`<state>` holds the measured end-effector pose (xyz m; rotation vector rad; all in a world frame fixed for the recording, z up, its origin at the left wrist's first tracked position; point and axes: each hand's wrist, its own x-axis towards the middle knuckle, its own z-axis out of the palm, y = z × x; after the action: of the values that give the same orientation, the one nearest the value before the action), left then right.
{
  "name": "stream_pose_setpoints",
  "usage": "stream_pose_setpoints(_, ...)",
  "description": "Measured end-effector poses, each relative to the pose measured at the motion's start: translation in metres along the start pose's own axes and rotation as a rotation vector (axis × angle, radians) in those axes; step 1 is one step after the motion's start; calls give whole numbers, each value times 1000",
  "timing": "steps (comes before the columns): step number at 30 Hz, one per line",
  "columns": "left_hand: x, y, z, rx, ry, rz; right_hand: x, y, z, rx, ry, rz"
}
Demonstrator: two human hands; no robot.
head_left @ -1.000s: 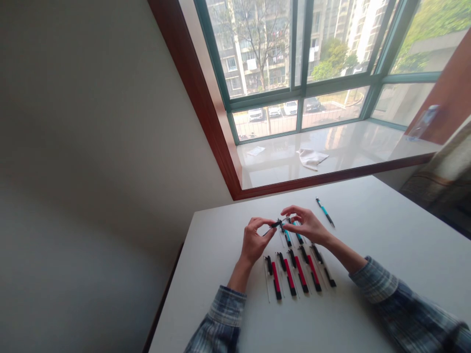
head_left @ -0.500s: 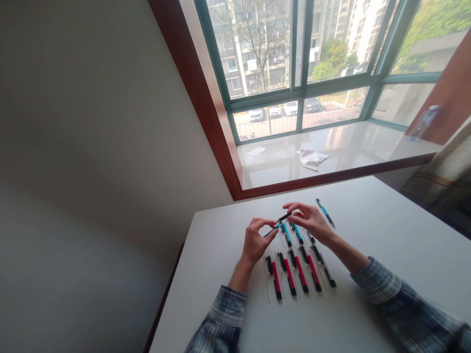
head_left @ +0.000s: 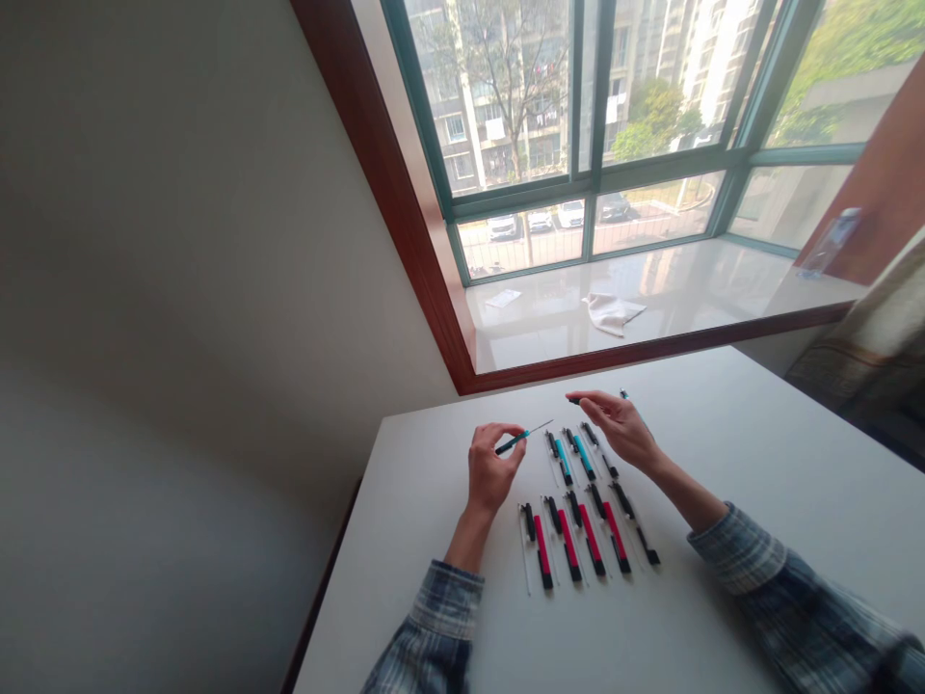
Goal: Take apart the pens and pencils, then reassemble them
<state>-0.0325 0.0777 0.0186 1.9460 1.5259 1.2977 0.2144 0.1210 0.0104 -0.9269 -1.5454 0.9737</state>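
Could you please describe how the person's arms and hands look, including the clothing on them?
The left hand and right hand are ungloved. Plaid sleeves in dark blue, grey and white end in cuffs, leaving the wrists uncovered.

left hand (head_left: 491,472): fingers (head_left: 508,429) pinched | right hand (head_left: 625,431): fingers closed together | 2 hands apart

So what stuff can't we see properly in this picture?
All in the head view:
blue pen: mostly hidden behind the right hand
black piece: partly covered by that same hand
left sleeve: cut off by the bottom edge
paper on the sill: too small to tell if anything's written there
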Motion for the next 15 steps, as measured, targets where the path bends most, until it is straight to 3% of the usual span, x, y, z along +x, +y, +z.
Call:
stream_pose_setpoints(3,1,0,-1,25,11,6,-1,-1,2,-41,-58,-9)
stream_pose_setpoints(15,0,-2,-1,53,17,37,-3,-5,2,-169,-80,-4)
